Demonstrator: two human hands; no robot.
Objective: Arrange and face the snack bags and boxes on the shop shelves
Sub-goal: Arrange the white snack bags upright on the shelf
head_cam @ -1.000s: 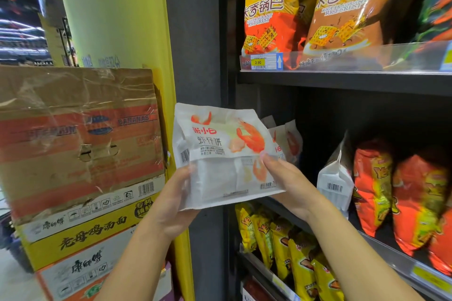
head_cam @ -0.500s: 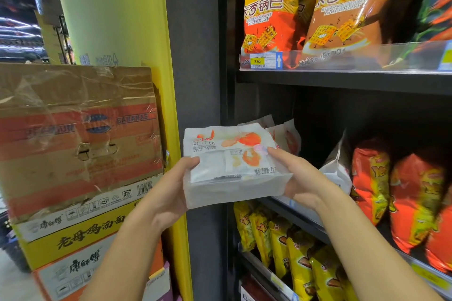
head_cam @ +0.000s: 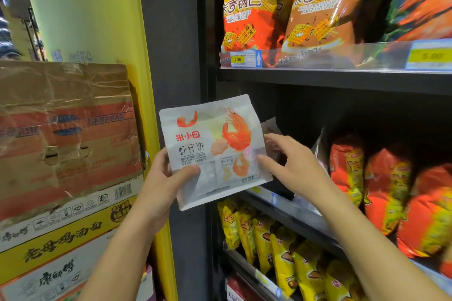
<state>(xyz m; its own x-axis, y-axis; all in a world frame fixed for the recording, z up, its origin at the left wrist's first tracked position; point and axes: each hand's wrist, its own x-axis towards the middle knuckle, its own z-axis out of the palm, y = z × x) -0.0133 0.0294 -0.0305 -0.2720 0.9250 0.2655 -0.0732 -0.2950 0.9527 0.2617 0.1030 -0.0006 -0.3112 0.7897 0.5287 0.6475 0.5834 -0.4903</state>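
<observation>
Black metal shelves (head_cam: 342, 80) fill your right side, with stacked cardboard cartons (head_cam: 63, 129) to your left. Orange rice-crust bags (head_cam: 249, 14) stand on the top shelf, red bags (head_cam: 391, 190) on the middle one and yellow bags (head_cam: 281, 247) below. You hold the white shrimp-cracker bag (head_cam: 210, 149) upright and facing you, in front of the left end of the middle shelf. Your left hand (head_cam: 166, 181) grips its lower left edge, thumb on the front. Your right hand (head_cam: 293, 168) is spread wide, fingertips touching the bag's right edge.
</observation>
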